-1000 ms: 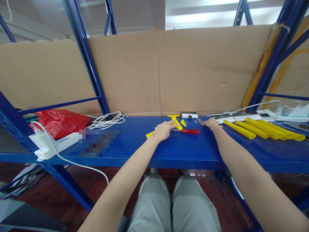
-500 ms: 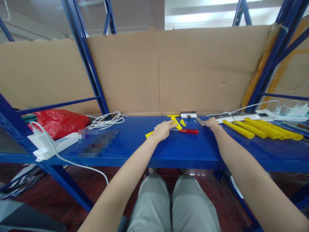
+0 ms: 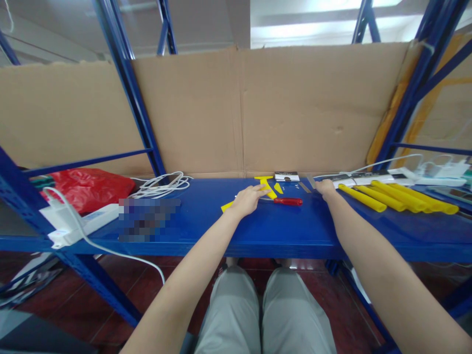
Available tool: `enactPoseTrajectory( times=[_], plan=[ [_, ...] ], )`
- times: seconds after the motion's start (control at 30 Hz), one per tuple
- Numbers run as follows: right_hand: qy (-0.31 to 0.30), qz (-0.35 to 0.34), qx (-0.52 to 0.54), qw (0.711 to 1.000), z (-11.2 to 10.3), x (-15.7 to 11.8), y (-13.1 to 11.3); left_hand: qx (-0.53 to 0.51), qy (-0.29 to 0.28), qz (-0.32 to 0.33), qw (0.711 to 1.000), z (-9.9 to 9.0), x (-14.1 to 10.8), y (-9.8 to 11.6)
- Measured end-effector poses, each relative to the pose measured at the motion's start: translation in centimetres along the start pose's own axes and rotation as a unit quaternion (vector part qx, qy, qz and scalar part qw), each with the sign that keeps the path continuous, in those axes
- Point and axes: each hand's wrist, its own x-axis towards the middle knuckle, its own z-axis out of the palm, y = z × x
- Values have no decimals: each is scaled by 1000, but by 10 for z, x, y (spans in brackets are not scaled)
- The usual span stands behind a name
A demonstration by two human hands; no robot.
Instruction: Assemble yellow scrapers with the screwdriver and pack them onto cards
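Spread over the blue shelf, my left hand (image 3: 248, 200) has its fingertips on the yellow T-shaped piece (image 3: 271, 191), beside the shaft of a red-handled screwdriver (image 3: 289, 201). Part of another yellow piece (image 3: 226, 207) shows to the left, under that hand. My right hand (image 3: 325, 188) pinches a thin flat strip (image 3: 311, 182) near the back of the shelf. A second thin strip (image 3: 305, 187) lies just left of it. Between the hands are a small yellow triangular piece (image 3: 278, 188) and several tiny bits (image 3: 297, 186).
A small black-and-white box (image 3: 287, 176) stands by the cardboard backing (image 3: 295, 108). Several yellow tubes (image 3: 401, 196) lie at the right. On the left are a red plastic bag (image 3: 92, 189), coiled white cable (image 3: 162, 186) and a white power strip (image 3: 101, 218).
One thin strip now lies apart from my right hand, which pinches another strip farther back. My left hand stays nearly in place. The view has shifted slightly.
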Motion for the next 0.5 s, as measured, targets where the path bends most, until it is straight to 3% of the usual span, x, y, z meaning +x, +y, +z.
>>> enactPoseTrajectory(
  times=[0.1, 0.2, 0.33, 0.4, 0.5],
  plan=[
    [-27, 41, 83, 995, -8, -7, -13, -5, -4, -4, 1000, 0, 0, -1],
    [-74, -31, 147, 986, -18, -21, -29, -4, -4, -12, 1000, 0, 0, -2],
    [-248, -155, 202, 935, -27, -45, -47, -2, -6, -17, 1000, 0, -1, -3],
    [-314, -179, 182, 914, -27, -54, -52, 1, -10, -20, 1000, 0, -2, -4],
    [-355, -193, 148, 903, -26, -62, -55, 3, -13, -24, 1000, 0, -2, -5]
  ],
)
